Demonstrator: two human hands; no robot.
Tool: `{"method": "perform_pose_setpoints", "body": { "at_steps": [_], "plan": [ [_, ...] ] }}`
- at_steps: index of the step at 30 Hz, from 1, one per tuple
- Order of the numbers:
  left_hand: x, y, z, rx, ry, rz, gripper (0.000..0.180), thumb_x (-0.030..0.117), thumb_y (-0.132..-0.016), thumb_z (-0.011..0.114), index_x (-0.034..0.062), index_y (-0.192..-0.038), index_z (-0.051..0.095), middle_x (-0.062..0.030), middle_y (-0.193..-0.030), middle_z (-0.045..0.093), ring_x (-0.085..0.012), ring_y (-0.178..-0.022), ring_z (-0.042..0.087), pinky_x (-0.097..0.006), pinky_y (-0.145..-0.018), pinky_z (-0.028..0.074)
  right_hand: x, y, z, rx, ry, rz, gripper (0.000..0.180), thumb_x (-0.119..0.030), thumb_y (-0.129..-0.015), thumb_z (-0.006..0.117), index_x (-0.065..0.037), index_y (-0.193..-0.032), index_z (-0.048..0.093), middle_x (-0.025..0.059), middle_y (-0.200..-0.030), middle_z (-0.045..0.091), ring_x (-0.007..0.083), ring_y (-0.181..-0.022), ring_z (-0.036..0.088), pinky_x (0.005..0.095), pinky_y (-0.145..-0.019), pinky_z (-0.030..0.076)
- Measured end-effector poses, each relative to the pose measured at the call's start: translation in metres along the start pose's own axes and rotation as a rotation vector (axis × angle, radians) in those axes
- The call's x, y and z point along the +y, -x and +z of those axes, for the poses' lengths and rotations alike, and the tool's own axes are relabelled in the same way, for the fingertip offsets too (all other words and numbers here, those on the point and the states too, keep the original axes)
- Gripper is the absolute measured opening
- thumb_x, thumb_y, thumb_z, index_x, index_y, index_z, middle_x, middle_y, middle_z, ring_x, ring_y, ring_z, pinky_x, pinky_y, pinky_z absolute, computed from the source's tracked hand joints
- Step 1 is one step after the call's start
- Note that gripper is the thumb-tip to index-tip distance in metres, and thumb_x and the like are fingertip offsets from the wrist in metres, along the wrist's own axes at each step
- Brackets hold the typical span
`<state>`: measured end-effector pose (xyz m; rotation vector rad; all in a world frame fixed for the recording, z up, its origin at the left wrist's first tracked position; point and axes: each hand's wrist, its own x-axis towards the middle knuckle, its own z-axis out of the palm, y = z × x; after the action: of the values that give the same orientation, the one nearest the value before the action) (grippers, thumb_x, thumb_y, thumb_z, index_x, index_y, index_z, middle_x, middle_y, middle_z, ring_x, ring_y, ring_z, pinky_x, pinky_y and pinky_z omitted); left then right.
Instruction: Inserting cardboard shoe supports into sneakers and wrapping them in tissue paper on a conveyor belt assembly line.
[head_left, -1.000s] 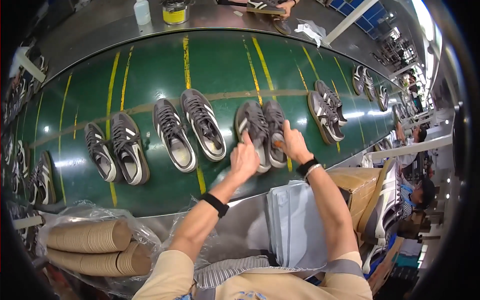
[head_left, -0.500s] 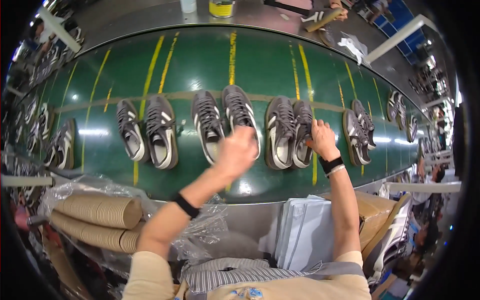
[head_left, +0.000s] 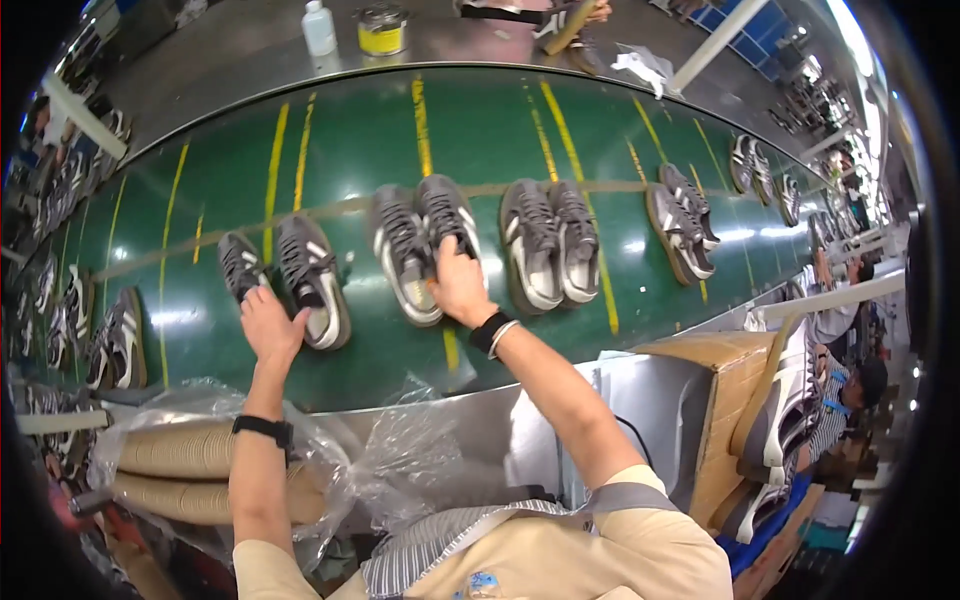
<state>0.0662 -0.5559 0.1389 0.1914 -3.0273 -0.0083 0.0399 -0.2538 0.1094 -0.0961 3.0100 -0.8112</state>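
Note:
Pairs of dark grey sneakers with white stripes and gum soles stand on a green table with yellow lines. My left hand (head_left: 269, 325) lies on the opening of the left sneaker (head_left: 241, 258) of one pair, fingers stretched forward and thumb apart. Beside it stands that pair's right sneaker (head_left: 315, 290), untouched. My right hand (head_left: 462, 284) is closed at the opening of the right sneaker (head_left: 444, 205) in the middle pair, its fingertips partly hidden inside. The middle pair's left sneaker (head_left: 398, 232) sits just left of that hand. Another pair (head_left: 530, 235) stands to the right.
Across the green table (head_left: 370, 140) are a white bottle (head_left: 319, 30), a yellow-labelled can (head_left: 381, 32) and another person's hand (head_left: 598, 10). Close to me lie plastic-wrapped stacks of tan rings (head_left: 180, 447) and a cardboard box (head_left: 725, 375). More sneakers (head_left: 680, 225) stand further right.
My left hand has gone from the middle pair leftward to the left pair. My right hand has shifted left from the right pair to the middle pair. The view has turned somewhat.

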Motion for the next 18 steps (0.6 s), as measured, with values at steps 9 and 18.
{"method": "perform_pose_setpoints", "body": {
  "at_steps": [9,18],
  "plan": [
    [-0.021,-0.047,-0.014,-0.258,0.288,-0.157,0.048,0.012,-0.069,0.067,0.0079,-0.112,0.047,-0.0219,-0.098,0.065,-0.0421,-0.096,0.063,-0.05,-0.084,0.049,-0.062,0.001,0.015,-0.015,-0.002,-0.001,0.045,-0.008,-0.07,0.067,0.0,-0.104,0.038,0.0258,-0.072,0.064,0.047,-0.073,0.064,0.0533,-0.069,0.051],
    [-0.088,-0.054,-0.077,-0.273,0.247,-0.072,0.043,0.027,-0.074,0.071,0.006,-0.108,0.056,-0.0174,-0.1,0.066,-0.0369,-0.097,0.064,-0.047,-0.083,0.051,-0.122,-0.003,0.065,0.228,-0.422,0.32,0.047,-0.017,-0.077,0.073,-0.003,-0.107,0.04,0.0194,-0.077,0.068,0.0417,-0.076,0.064,0.0475,-0.074,0.049]
  ]
}}
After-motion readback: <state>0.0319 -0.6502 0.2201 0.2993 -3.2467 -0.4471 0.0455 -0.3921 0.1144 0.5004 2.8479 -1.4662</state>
